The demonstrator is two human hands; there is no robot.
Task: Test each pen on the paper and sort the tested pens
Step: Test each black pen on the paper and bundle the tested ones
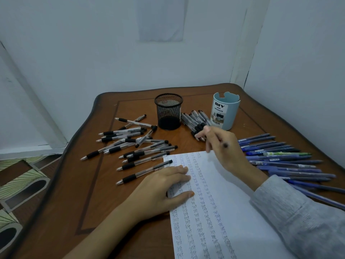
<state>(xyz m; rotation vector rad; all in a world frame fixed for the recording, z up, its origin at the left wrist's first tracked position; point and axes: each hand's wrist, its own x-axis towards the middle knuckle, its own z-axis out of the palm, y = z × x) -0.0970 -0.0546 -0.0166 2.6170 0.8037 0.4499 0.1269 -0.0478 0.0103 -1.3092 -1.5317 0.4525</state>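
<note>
My right hand (230,156) pinches a black pen (225,145) over the far edge of the paper (220,202), near the pen pile (196,121). My left hand (162,187) lies flat, fingers straight, pressing the paper onto the tabletop (112,199).

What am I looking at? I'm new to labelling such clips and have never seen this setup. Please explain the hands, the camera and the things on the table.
There is no machine here. These are a person's two bare hands, filmed by one camera worn on the head and looking down at a table. The left hand lies flat on a paper filled with columns of the word "test". The right hand grips a pen, with its fingertips among black pens that lie between a mesh cup and a blue organizer. A scattered pile of black pens lies on the left, and blue pens lie side by side on the right.
</note>
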